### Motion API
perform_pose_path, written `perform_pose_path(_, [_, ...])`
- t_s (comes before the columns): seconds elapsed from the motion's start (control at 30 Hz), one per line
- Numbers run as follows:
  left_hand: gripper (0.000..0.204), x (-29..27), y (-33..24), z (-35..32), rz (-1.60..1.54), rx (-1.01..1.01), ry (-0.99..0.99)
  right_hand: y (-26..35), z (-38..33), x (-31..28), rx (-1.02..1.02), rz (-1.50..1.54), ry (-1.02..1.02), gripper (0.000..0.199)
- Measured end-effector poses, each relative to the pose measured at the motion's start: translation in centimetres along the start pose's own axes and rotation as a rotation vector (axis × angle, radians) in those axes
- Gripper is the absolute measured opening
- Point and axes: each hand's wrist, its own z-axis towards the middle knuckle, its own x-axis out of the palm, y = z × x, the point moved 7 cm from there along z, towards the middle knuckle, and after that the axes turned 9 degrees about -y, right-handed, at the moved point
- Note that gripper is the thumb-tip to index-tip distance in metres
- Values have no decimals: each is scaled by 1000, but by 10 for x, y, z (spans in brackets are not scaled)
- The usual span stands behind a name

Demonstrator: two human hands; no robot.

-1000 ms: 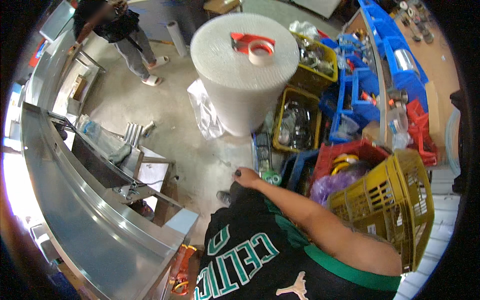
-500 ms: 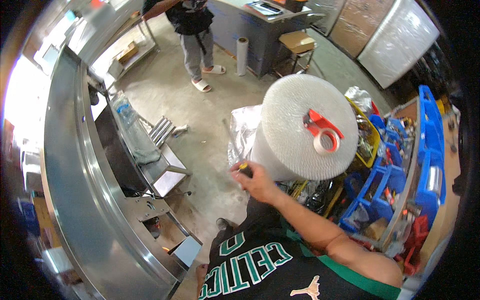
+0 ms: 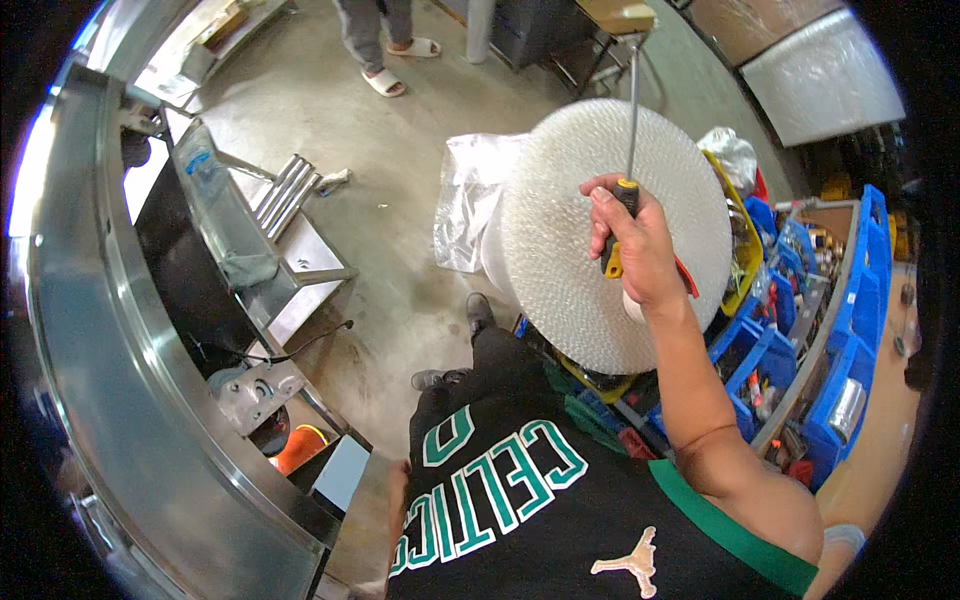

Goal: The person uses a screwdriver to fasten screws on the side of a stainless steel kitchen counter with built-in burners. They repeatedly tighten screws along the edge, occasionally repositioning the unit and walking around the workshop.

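Note:
My right hand (image 3: 640,235) is closed around the black and yellow handle of a screwdriver (image 3: 633,110). Its long metal shaft points up and away from me. Hand and screwdriver are over a big upright roll of bubble wrap (image 3: 560,200). Behind my wrist, a red tape dispenser (image 3: 688,279) lies on top of the roll, mostly covered by my hand and arm. At the left edge of my black jersey only a sliver of skin shows, seemingly my left hand (image 3: 398,484); its fingers are hidden.
Blue parts bins (image 3: 765,360) and a yellow crate (image 3: 745,245) stand right of the roll. A long stainless steel unit (image 3: 120,330) runs along my left. Metal tubes (image 3: 283,195) lie near a steel frame. Across the floor, a person (image 3: 372,35) in white slides stands facing me.
My right hand has moved right and away from me, over the roll, and now covers most of the tape dispenser. The screwdriver has swung more upright. The view has tipped down and shifted.

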Motion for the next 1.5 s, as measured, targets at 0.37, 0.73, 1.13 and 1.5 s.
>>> perform_pose_path(0.37, [24, 203, -282, -61, 295, 935, 508, -18, -64, -80, -52, 0, -265, 26])
perform_pose_path(0.73, [48, 311, -208, -161, 825, 1167, 920, -16, -183, -122, -180, 268, -587, 22])
perform_pose_path(1.13, [38, 209, -358, 92, 486, 895, 434, 19, -183, -144, -250, 290, -656, 20])
perform_pose_path(1.5, [38, 169, -401, 206, 561, 656, 391, 77, -54, -80, -316, 300, -421, 41])
